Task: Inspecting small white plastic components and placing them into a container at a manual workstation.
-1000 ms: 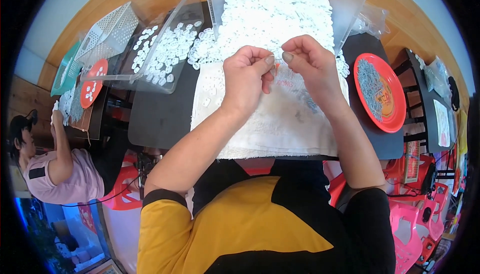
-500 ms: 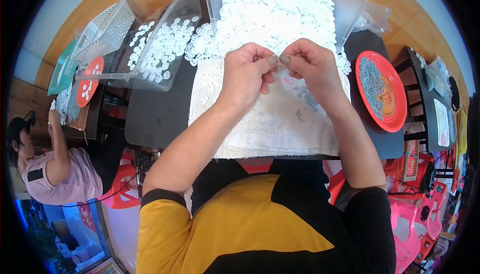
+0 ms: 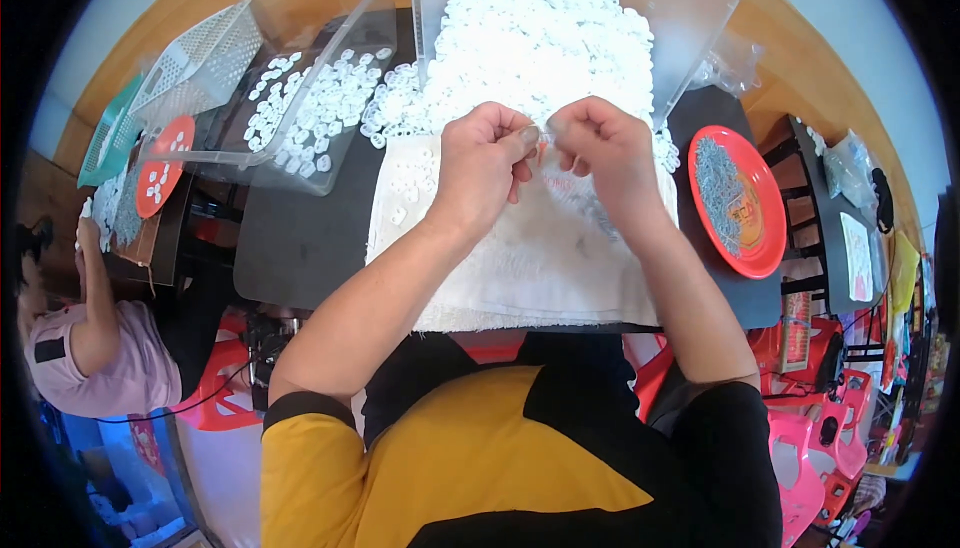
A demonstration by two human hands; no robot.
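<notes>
Both my hands are raised over a cream towel [image 3: 520,273] on the dark table, their fingertips almost meeting. My left hand [image 3: 482,163] is closed in a pinch of thumb and forefinger. Opposite it, my right hand [image 3: 608,153] pinches the same way, slightly blurred. Whatever sits between the fingertips is too small to name. Just beyond them rises a heap of small white plastic pieces [image 3: 540,48], spilling from a clear plastic bin [image 3: 690,18]. A few loose white pieces [image 3: 400,216] lie on the towel beside my left wrist.
To the right is a red plate [image 3: 768,233] holding thin grey metal pieces [image 3: 716,188]. At left, another clear bin [image 3: 310,180] holds white pieces, near a white basket [image 3: 205,63], a green basket [image 3: 108,148] and an orange-red plate [image 3: 160,193]. A co-worker [image 3: 100,348] sits far left.
The whole view has shifted a little, so the table sits slightly lower and further left. Both hands keep their pinches close together; the right hand has blurred slightly.
</notes>
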